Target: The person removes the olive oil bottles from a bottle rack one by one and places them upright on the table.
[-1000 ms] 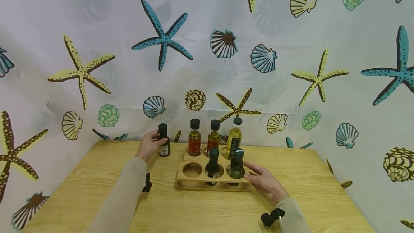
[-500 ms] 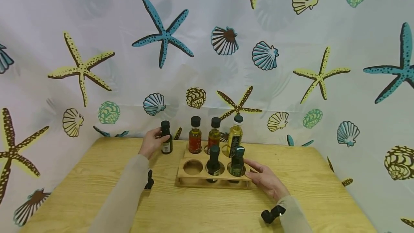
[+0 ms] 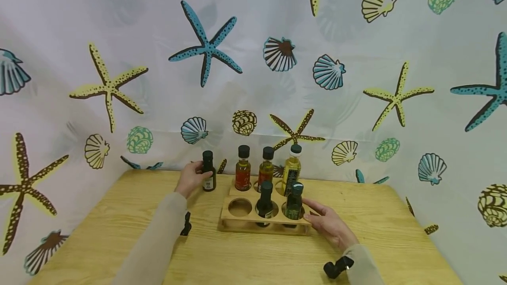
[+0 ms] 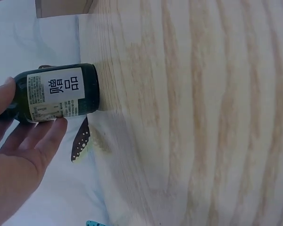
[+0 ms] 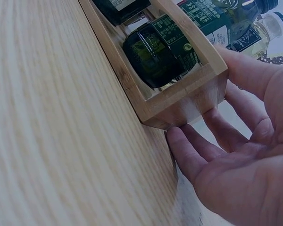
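My left hand (image 3: 191,178) holds a small dark green bottle (image 4: 56,92) with a black cap and a white label, upright left of the rack. Whether its base touches the table cannot be told. My right hand (image 3: 329,224) grips the right end of a two-tier wooden bottle rack (image 3: 253,228), its thumb and fingers against the end piece. In the rack's front tier, the left hole (image 3: 240,207) is empty. A dark bottle (image 3: 266,201) stands in the middle hole and a green-labelled bottle (image 3: 294,206) in the right one.
On the back tier stand two red-labelled oil bottles (image 3: 243,175), (image 3: 266,173) and a taller yellow oil bottle (image 3: 292,173). Behind the wooden table (image 3: 222,258) hangs a white curtain (image 3: 253,91) printed with starfish and shells.
The left hand has shifted slightly right with the bottle, a little closer to the rack. The right hand stays at the rack's end. The head view has tilted a little.
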A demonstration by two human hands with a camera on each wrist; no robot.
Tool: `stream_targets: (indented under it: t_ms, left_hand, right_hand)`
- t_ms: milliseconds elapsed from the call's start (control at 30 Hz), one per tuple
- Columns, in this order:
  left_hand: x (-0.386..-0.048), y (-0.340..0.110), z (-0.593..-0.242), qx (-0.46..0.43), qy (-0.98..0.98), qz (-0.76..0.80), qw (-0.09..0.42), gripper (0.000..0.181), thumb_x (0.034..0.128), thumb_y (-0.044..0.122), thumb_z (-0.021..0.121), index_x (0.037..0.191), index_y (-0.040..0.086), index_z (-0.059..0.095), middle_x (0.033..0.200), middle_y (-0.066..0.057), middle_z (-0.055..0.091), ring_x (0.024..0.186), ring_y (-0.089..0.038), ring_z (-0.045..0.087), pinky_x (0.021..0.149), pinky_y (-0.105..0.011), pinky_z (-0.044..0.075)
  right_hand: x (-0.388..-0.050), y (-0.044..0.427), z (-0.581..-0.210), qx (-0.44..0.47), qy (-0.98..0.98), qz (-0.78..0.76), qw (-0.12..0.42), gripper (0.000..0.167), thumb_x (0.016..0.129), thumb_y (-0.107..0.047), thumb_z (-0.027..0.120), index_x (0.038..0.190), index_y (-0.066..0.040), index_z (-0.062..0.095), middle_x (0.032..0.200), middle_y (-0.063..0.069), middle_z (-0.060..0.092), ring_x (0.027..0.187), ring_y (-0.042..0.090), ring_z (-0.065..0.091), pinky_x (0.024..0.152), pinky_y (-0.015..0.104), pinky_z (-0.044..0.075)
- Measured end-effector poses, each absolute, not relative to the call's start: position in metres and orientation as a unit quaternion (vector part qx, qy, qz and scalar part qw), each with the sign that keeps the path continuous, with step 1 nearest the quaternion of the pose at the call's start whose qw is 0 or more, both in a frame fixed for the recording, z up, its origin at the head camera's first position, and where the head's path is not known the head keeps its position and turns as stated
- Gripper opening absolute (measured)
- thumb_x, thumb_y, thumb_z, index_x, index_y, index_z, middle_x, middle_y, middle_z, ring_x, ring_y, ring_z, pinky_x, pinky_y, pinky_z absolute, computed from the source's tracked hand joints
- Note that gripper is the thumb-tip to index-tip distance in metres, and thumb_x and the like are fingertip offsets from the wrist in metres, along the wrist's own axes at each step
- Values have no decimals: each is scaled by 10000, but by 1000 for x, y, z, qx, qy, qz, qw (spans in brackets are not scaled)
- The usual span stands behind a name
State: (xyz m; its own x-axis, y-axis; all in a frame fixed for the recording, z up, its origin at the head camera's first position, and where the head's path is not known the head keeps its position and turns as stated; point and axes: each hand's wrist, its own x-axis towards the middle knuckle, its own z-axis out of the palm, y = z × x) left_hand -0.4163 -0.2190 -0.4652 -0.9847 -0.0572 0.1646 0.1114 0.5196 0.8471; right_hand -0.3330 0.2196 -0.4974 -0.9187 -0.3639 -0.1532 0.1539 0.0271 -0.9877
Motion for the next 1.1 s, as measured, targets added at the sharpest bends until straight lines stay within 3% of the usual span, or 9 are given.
stream_targets:
  t_ms: [333, 500, 633, 767, 867, 967, 1100]
  left_hand:
    - [-411, -217, -456, 6, -853, -514, 86, 635, 961, 148, 631, 1515, 36, 341, 1462, -276, 427, 1349, -442, 412, 1084, -575, 377]
    - [-401, -210, -446, 34, -834, -539, 116, 624, 950, 144, 642, 1494, 26, 360, 1424, -278, 449, 1310, -423, 440, 1066, -555, 394]
    - [-390, -202, -440, 77, -806, -569, 146, 515, 942, 131, 645, 1405, 21, 449, 1325, -229, 491, 1202, -361, 480, 999, -497, 437]
    - [-378, -194, -435, 110, -788, -578, 180, 375, 933, 140, 659, 1266, 29, 528, 1191, -165, 534, 1081, -290, 508, 896, -411, 451]
    - [-371, -188, -430, 112, -786, -575, 196, 318, 924, 151, 672, 1194, 22, 565, 1110, -144, 577, 1006, -257, 542, 814, -347, 461]
    - [-364, -183, -426, 103, -786, -576, 200, 285, 922, 157, 675, 1150, 8, 592, 1039, -118, 597, 936, -222, 544, 743, -297, 457]
    - [-356, -175, -423, 86, -776, -597, 187, 259, 929, 158, 673, 1124, -2, 613, 987, -69, 602, 878, -159, 533, 712, -245, 451]
  right_hand:
    - [-333, 220, -498, -81, 690, -694, 191, 638, 948, -153, 658, 1520, -119, 379, 1634, 175, 132, 1288, 200, 467, 1172, 585, 209]
    - [-334, 221, -496, -82, 688, -696, 187, 631, 958, -145, 642, 1524, -106, 367, 1633, 189, 116, 1285, 211, 472, 1168, 567, 233]
    - [-335, 221, -495, -83, 691, -694, 186, 626, 962, -140, 635, 1525, -102, 363, 1632, 193, 117, 1271, 184, 483, 1133, 482, 324]
    - [-336, 222, -495, -88, 684, -699, 189, 632, 961, -132, 634, 1527, -90, 356, 1632, 193, 118, 1075, 76, 534, 996, 308, 417]
    - [-337, 222, -496, -87, 678, -704, 192, 643, 957, -127, 640, 1528, -78, 348, 1633, 197, 109, 976, 56, 541, 911, 254, 431]
    - [-338, 223, -497, -81, 681, -703, 190, 645, 951, -133, 649, 1525, -85, 358, 1632, 192, 120, 1053, 79, 563, 965, 290, 435]
    - [-337, 223, -499, -78, 683, -702, 187, 634, 957, -144, 643, 1524, -96, 364, 1632, 197, 108, 1311, 285, 489, 1141, 505, 328]
